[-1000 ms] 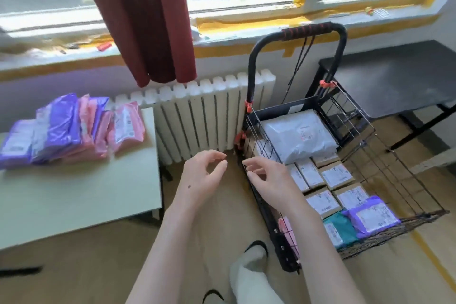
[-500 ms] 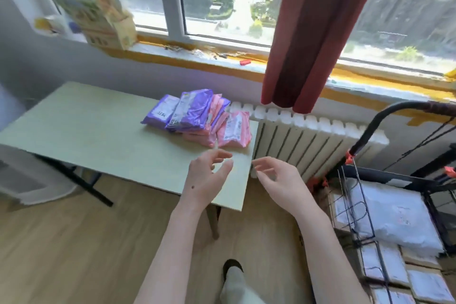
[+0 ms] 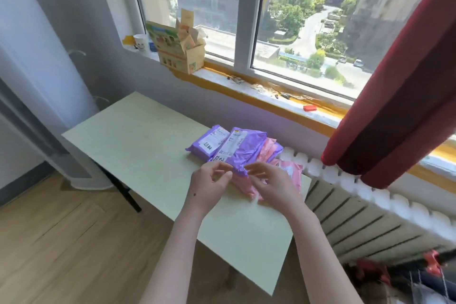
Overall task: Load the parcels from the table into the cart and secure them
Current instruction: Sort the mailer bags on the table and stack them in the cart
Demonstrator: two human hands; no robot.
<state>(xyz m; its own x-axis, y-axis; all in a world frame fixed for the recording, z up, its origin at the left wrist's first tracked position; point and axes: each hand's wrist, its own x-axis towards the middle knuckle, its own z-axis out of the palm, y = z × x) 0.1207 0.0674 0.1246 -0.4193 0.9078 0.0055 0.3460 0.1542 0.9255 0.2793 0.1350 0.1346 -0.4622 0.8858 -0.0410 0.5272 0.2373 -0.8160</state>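
Observation:
A pile of soft mail parcels lies at the far right end of the pale green table (image 3: 148,145). On top is a purple parcel (image 3: 244,148) with a white label, a second purple parcel (image 3: 209,142) lies to its left, and pink parcels (image 3: 292,171) sit beneath and to the right. My left hand (image 3: 209,186) and my right hand (image 3: 274,186) are side by side at the pile's near edge. Their loosely curled fingertips touch the top purple parcel's crumpled near edge, without a closed grip. A blurred corner of the black wire cart (image 3: 419,281) shows at the bottom right.
A white radiator (image 3: 370,207) runs under the window between table and cart. A red curtain (image 3: 394,96) hangs at the right. On the sill stand an open cardboard box (image 3: 180,49) and a white cup (image 3: 140,42). Wooden floor lies to the left.
The view swung left from the cart to the table. Both hands moved forward from mid-air over the table edge to the near edge of the top purple parcel.

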